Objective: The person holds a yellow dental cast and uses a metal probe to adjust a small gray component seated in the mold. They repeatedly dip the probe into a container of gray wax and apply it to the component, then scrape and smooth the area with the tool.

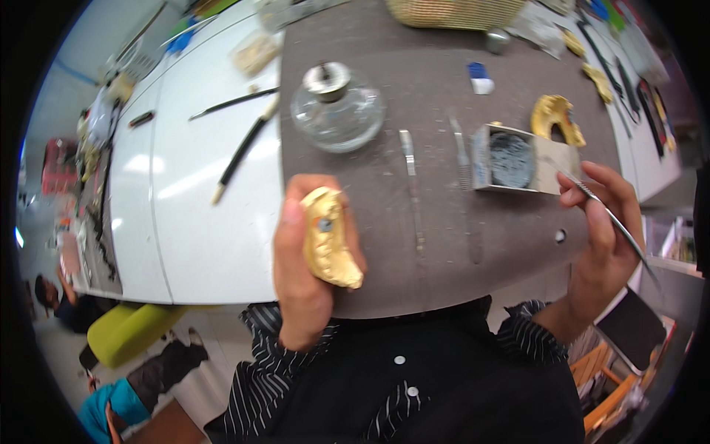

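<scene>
My left hand (294, 255) is closed round a yellow dental plaster cast (322, 255), held up above the mat's front edge. A small grey-blue patch sits on one tooth of the cast, with a bit of orange beside it. My right hand (608, 218) grips a thin metal dental carver (623, 229) between thumb and fingers. The carver's tip points at a small open cardboard box (549, 176); whether it touches cannot be told. Inside the box lies a round, scraped cake of grey-blue wax (510, 160).
On the grey mat (444, 244) stand a glass spirit lamp (339, 115), a slim metal tool (410, 159), a blurred knife (461, 152) and a horseshoe-shaped yellow cast (547, 115). Two brush-like tools, one a black-handled brush (240, 155), lie leftward. A basket (458, 11) stands behind; people are at lower left.
</scene>
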Demonstrator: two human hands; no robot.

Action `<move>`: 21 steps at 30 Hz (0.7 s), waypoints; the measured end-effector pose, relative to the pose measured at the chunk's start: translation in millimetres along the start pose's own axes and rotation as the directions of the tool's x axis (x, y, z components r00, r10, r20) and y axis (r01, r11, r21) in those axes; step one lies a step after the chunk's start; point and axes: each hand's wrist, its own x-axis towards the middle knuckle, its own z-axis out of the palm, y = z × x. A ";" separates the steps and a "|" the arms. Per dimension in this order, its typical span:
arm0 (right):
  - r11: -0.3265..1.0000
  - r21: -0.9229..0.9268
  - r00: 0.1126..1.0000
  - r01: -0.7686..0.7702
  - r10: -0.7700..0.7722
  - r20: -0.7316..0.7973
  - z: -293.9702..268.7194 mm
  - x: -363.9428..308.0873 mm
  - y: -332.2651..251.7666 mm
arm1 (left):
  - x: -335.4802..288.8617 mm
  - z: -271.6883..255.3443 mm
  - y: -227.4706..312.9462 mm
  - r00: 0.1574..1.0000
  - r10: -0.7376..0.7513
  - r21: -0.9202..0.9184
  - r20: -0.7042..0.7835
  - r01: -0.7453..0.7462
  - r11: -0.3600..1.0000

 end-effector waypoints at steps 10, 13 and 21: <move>0.870 0.491 0.916 0.053 -0.238 0.323 88.1 -25.4 -32.9 | -4.6 -19.5 4.5 0.961 -0.169 -0.158 0.220 0.206 0.966; 0.877 0.434 0.834 0.204 -0.389 0.393 95.9 -19.5 -26.5 | -5.6 -18.0 4.4 0.968 -0.186 -0.161 0.168 0.213 0.964; 0.881 0.424 0.765 0.210 -0.418 0.490 96.5 -20.5 -27.9 | -5.2 -22.9 -2.1 0.969 -0.162 -0.215 0.188 0.202 0.956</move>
